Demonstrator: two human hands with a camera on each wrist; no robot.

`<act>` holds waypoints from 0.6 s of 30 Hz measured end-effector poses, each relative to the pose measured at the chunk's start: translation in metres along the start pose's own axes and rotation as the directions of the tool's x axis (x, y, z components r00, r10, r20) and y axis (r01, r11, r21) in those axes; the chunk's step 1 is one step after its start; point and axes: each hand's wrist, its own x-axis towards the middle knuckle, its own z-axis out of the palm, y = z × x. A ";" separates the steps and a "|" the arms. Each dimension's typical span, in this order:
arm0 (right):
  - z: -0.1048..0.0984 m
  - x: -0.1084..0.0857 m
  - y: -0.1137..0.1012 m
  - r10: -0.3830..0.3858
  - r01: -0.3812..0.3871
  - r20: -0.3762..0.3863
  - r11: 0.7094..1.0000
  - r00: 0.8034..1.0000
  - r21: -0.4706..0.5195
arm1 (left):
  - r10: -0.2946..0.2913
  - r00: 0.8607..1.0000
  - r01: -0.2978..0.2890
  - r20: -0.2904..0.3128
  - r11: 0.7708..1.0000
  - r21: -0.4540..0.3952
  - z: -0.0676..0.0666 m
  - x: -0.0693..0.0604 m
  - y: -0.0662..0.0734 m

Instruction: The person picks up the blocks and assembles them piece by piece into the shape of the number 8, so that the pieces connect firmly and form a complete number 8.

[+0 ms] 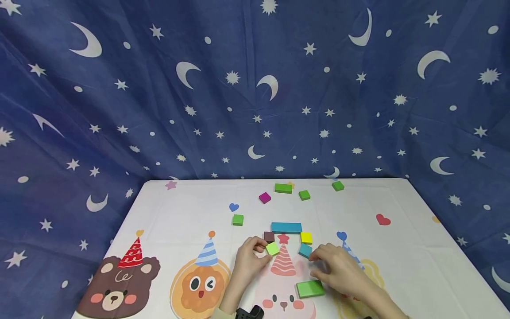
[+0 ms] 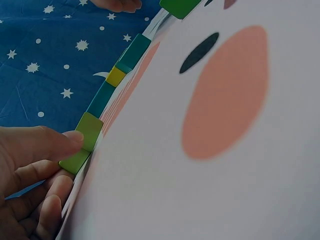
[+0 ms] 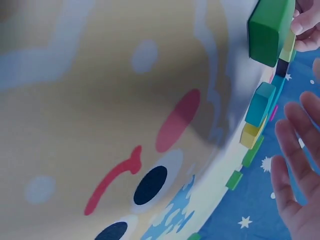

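Observation:
My left hand point(image 1: 249, 260) pinches a light green block point(image 1: 272, 249) between thumb and fingers, just below a dark brown block point(image 1: 268, 237). In the left wrist view the thumb lies on that light green block point(image 2: 83, 142). The right hand point(image 1: 338, 268) hovers with loosely bent, spread fingers beside a small teal block point(image 1: 305, 250) and holds nothing. A yellow block point(image 1: 306, 238) sits just above the teal one. Along the top lies a long blue block point(image 1: 286, 228), with the brown and yellow blocks under its ends. A larger green block point(image 1: 310, 289) lies below the right hand's thumb.
Farther back on the white printed tablecloth point(image 1: 191, 212) lie a magenta block point(image 1: 264, 198), a green oblong block point(image 1: 283, 188) and small green blocks point(image 1: 304, 195), one near the back right and another point(image 1: 237, 220) at left. A blue star-and-moon curtain point(image 1: 255, 88) stands behind the table.

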 end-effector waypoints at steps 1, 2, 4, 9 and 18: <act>0.000 -0.001 -0.001 0.002 -0.002 0.012 1.000 1.000 -0.001 | -0.002 1.000 0.002 0.000 1.000 0.000 0.000 0.000 0.000; 0.001 -0.003 -0.002 0.010 -0.010 0.028 1.000 1.000 -0.005 | -0.002 1.000 0.002 0.000 1.000 0.000 0.000 0.000 0.000; 0.002 -0.005 -0.003 0.013 -0.013 0.051 1.000 0.999 -0.009 | -0.004 1.000 0.004 0.000 1.000 -0.001 0.000 0.000 0.000; 0.005 -0.010 -0.002 -0.017 0.014 0.094 0.999 0.995 0.029 | -0.010 1.000 0.010 0.001 1.000 0.002 0.000 0.000 -0.001; 0.010 -0.016 0.005 -0.110 0.106 0.088 0.993 0.990 0.051 | -0.007 1.000 0.007 0.001 1.000 0.003 0.000 0.000 0.000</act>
